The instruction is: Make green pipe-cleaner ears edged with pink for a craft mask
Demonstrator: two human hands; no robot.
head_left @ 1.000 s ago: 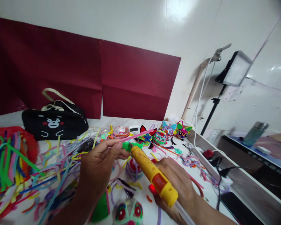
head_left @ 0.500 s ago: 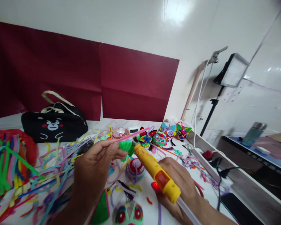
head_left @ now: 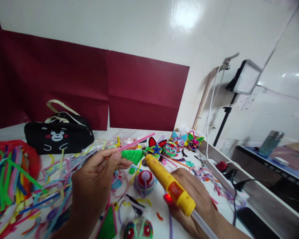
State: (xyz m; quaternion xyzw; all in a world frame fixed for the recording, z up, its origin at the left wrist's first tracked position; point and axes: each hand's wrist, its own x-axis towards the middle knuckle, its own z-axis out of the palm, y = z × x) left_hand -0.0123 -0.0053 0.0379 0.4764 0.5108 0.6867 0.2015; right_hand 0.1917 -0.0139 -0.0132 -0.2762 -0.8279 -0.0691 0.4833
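My left hand (head_left: pixel 97 179) pinches a green triangular piece (head_left: pixel 133 156), with a pink pipe cleaner (head_left: pixel 139 140) sticking out along its upper side. My right hand (head_left: pixel 191 199) is closed around a yellow hot glue gun (head_left: pixel 165 177), a clear glue stick (head_left: pixel 201 222) running out of its back end. The gun's nozzle is at the right tip of the green piece; whether they touch I cannot tell. Below lies a purple and red wrapped ball (head_left: pixel 145 181). At the bottom edge are a green-and-pink triangle (head_left: pixel 109 224) and a ball with red eyes (head_left: pixel 138 229), partly cut off.
Loose pipe cleaners (head_left: pixel 57 179) and a red bag of them (head_left: pixel 27 151) cover the left. A black pouch (head_left: pixel 58 137) stands behind. Several finished decorated balls (head_left: pixel 170 148) sit at the back. On the right are a power strip (head_left: pixel 224 179) with cables and a phone (head_left: pixel 254 223).
The green piece is turned a little, so more of its flat face shows. The pink pipe cleaner has shifted left. The glue gun stays at the piece's tip, slightly farther right.
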